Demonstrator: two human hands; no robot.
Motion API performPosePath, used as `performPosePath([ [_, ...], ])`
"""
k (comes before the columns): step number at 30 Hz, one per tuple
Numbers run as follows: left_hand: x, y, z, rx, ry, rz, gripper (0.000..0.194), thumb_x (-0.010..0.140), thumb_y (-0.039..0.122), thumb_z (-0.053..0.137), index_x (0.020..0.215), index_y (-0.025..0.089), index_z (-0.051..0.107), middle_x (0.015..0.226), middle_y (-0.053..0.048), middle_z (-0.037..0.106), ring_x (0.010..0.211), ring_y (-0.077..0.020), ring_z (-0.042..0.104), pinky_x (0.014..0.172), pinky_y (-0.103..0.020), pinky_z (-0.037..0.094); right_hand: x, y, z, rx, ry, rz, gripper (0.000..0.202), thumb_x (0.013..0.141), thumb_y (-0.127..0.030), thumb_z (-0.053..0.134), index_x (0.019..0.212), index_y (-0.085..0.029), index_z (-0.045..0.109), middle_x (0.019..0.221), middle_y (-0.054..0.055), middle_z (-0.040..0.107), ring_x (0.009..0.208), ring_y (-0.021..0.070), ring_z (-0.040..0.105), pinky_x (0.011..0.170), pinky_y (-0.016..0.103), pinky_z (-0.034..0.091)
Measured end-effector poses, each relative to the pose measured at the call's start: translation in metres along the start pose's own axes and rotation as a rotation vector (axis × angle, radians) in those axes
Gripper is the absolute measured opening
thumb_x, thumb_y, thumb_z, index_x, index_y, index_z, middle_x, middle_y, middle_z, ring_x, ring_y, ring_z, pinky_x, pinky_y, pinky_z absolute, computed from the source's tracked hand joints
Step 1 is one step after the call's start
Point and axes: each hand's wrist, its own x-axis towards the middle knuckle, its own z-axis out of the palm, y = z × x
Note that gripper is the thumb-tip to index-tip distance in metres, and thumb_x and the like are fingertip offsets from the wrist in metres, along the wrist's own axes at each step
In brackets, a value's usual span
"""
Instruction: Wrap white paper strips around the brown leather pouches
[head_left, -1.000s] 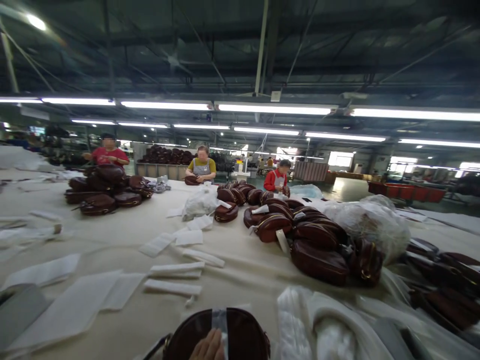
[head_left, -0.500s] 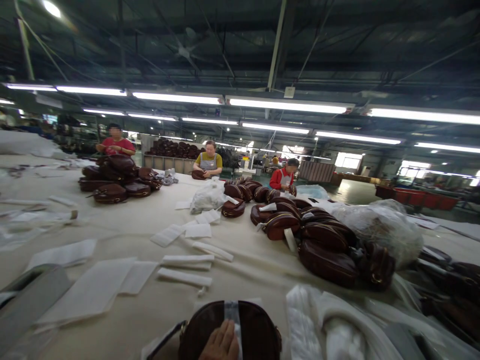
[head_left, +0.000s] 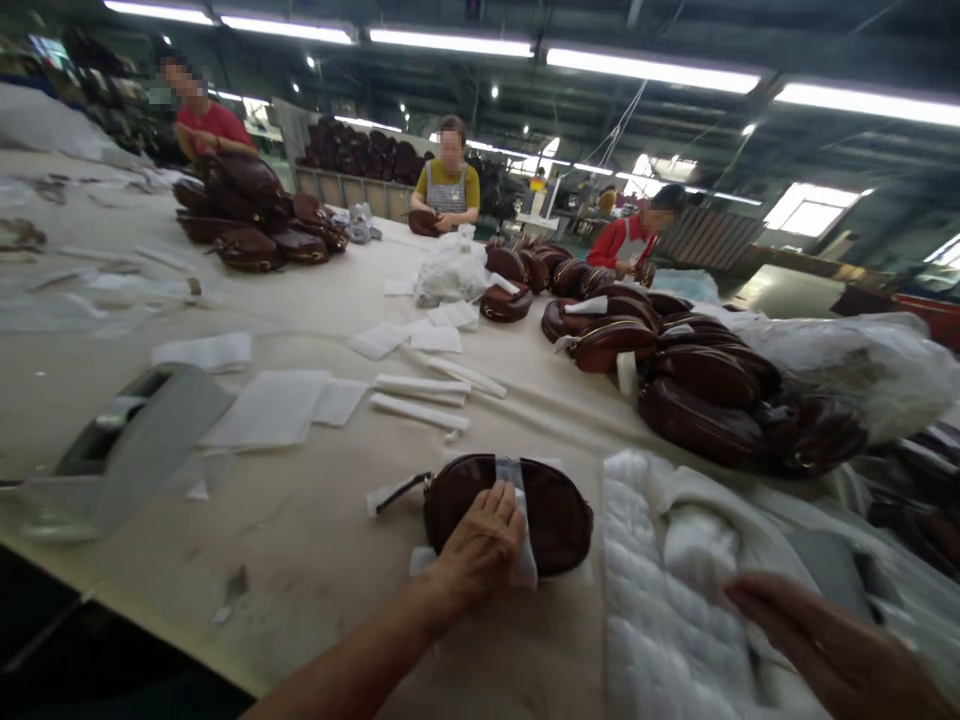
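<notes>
A dark brown, rounded leather bag (head_left: 559, 515) lies flat on the cream-coloured, cloth-like work table (head_left: 315, 590), at 6 o'clock from the view's centre. The left hand (head_left: 486, 535) rests on it palm down, fingers extended together, over a translucent and white strip (head_left: 510, 470) crossing its face. Taking the bag as the dial centre, the right hand (head_left: 817, 635), blurred, is at 4 o'clock, open and apart from the bag, above clear, quilted cushioning film (head_left: 645, 610). Flat white sheets (head_left: 266, 408) lie at 10 o'clock, narrow folded white strips (head_left: 420, 411) at 11 o'clock, and a heap of similar brown bags (head_left: 701, 415) at 2 o'clock.
</notes>
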Motion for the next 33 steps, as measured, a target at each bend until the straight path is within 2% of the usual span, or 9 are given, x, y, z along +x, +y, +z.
performPosePath([
  [2, 0.001, 0.000, -0.001, -0.023, -0.013, -0.016, 0.034, 0.090, 0.016, 0.040, 0.119, 0.002, 0.051, 0.128, -0.022, 0.051, 0.123, -0.0319, 0.046, 0.101, -0.043, 0.038, 0.036, -0.030, 0.024, 0.064, -0.323, -0.178, 0.034, 0.088, -0.050, 0.045, 0.080, -0.025, 0.066, 0.071, 0.003, 0.064, 0.062, 0.0155, 0.059, 0.056, 0.024, 0.045],
  [4, 0.000, 0.001, 0.000, -0.033, -0.008, -0.021, 0.034, 0.091, 0.017, 0.040, 0.120, 0.002, 0.051, 0.128, -0.022, 0.050, 0.124, -0.0313, 0.045, 0.102, -0.043, 0.036, 0.077, -0.061, 0.049, 0.031, -0.499, -0.317, 0.031, 0.093, -0.036, 0.040, 0.074, -0.023, 0.062, 0.068, 0.001, 0.059, 0.058, 0.0130, 0.053, 0.056, 0.024, 0.039],
  [9, -0.001, 0.001, -0.002, -0.061, -0.011, -0.015, 0.034, 0.090, 0.016, 0.040, 0.119, 0.001, 0.049, 0.130, -0.023, 0.047, 0.126, -0.0303, 0.042, 0.105, -0.042, 0.031, 0.152, -0.102, 0.099, -0.078, -0.697, -0.612, 0.024, 0.085, -0.009, 0.042, 0.070, -0.018, 0.058, 0.066, -0.001, 0.053, 0.054, 0.0097, 0.041, 0.053, 0.022, 0.027],
  [17, -0.001, 0.000, -0.005, -0.083, -0.040, -0.008, 0.036, 0.090, 0.020, 0.040, 0.120, 0.002, 0.049, 0.131, -0.023, 0.047, 0.126, -0.0340, 0.041, 0.104, -0.044, 0.032, 0.188, -0.110, 0.142, -0.266, -0.910, -0.725, 0.021, 0.083, -0.005, 0.046, 0.079, -0.016, 0.063, 0.071, 0.002, 0.057, 0.057, 0.0089, 0.045, 0.053, 0.022, 0.023],
  [21, -0.001, 0.000, -0.008, -0.093, -0.075, 0.005, 0.037, 0.088, 0.021, 0.043, 0.120, 0.002, 0.050, 0.134, -0.024, 0.044, 0.128, -0.0353, 0.040, 0.105, -0.044, 0.032, 0.193, -0.117, 0.148, -0.307, -0.969, -0.711, 0.018, 0.085, -0.009, 0.047, 0.085, -0.016, 0.064, 0.078, 0.005, 0.064, 0.066, 0.0109, 0.055, 0.056, 0.021, 0.029],
  [26, -0.001, -0.001, -0.011, -0.112, -0.086, 0.012, 0.043, 0.087, 0.024, 0.045, 0.123, 0.001, 0.047, 0.135, -0.025, 0.043, 0.128, -0.0364, 0.039, 0.106, -0.044, 0.033, 0.200, -0.120, 0.155, -0.286, -0.949, -0.567, 0.014, 0.080, -0.015, 0.056, 0.090, -0.015, 0.066, 0.080, 0.007, 0.068, 0.074, 0.0156, 0.061, 0.060, 0.022, 0.033],
  [29, -0.001, -0.001, -0.010, -0.121, -0.085, 0.009, 0.040, 0.087, 0.023, 0.045, 0.120, 0.002, 0.049, 0.133, -0.024, 0.044, 0.127, -0.0359, 0.041, 0.105, -0.044, 0.034, 0.210, -0.112, 0.165, -0.123, -0.920, -0.391, 0.039, 0.066, -0.019, 0.072, 0.103, -0.014, 0.063, 0.076, 0.005, 0.067, 0.068, 0.0156, 0.057, 0.056, 0.022, 0.031],
  [31, -0.002, 0.000, -0.008, -0.113, -0.066, 0.001, 0.040, 0.086, 0.020, 0.044, 0.121, 0.001, 0.048, 0.133, -0.025, 0.044, 0.127, -0.0354, 0.040, 0.104, -0.045, 0.035, 0.219, -0.102, 0.175, 0.048, -0.968, -0.272, 0.043, 0.055, -0.023, 0.079, 0.096, -0.015, 0.066, 0.069, 0.001, 0.063, 0.063, 0.0134, 0.052, 0.054, 0.022, 0.030],
  [33, -0.003, 0.001, -0.005, -0.098, -0.037, -0.009, 0.041, 0.085, 0.016, 0.042, 0.123, 0.000, 0.046, 0.132, -0.025, 0.044, 0.127, -0.0348, 0.040, 0.103, -0.045, 0.037, 0.225, -0.089, 0.184, 0.178, -1.049, -0.200, 0.032, 0.053, -0.031, 0.079, 0.079, -0.015, 0.068, 0.061, -0.002, 0.059, 0.057, 0.0112, 0.049, 0.052, 0.021, 0.030],
])
